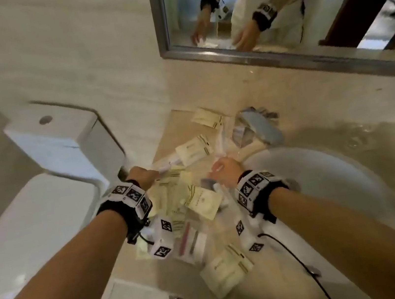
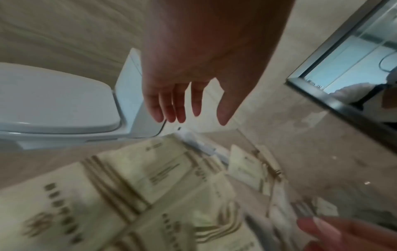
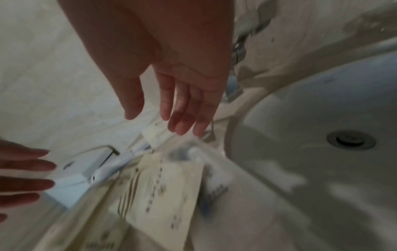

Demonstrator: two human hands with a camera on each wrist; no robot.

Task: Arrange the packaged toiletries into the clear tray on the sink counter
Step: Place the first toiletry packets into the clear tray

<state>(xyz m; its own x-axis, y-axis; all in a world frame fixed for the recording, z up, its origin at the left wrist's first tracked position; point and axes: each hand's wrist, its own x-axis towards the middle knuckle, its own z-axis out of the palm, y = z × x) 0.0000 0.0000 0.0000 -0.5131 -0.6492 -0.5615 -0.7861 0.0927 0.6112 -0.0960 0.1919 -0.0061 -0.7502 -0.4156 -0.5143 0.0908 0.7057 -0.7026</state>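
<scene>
Several cream packets with brown stripes (image 1: 202, 201) (image 2: 150, 178) (image 3: 163, 191) lie piled on the counter, in what looks like the clear tray (image 1: 223, 200); its walls barely show. More packets lie apart behind (image 1: 192, 148) and in front (image 1: 227, 270). A clear-wrapped pink item (image 1: 190, 238) lies near the front. My left hand (image 1: 144, 177) (image 2: 193, 117) hovers over the pile's left side, fingers straight, holding nothing. My right hand (image 1: 226, 173) (image 3: 156, 122) hovers over the pile's right side by the basin, fingers also straight and empty.
A white toilet (image 1: 51, 198) stands left of the counter. The sink basin (image 1: 325, 180) is at the right with the faucet (image 1: 260, 126) behind the pile. A mirror (image 1: 271, 3) hangs above. A black cable (image 1: 299, 262) trails from my right wrist.
</scene>
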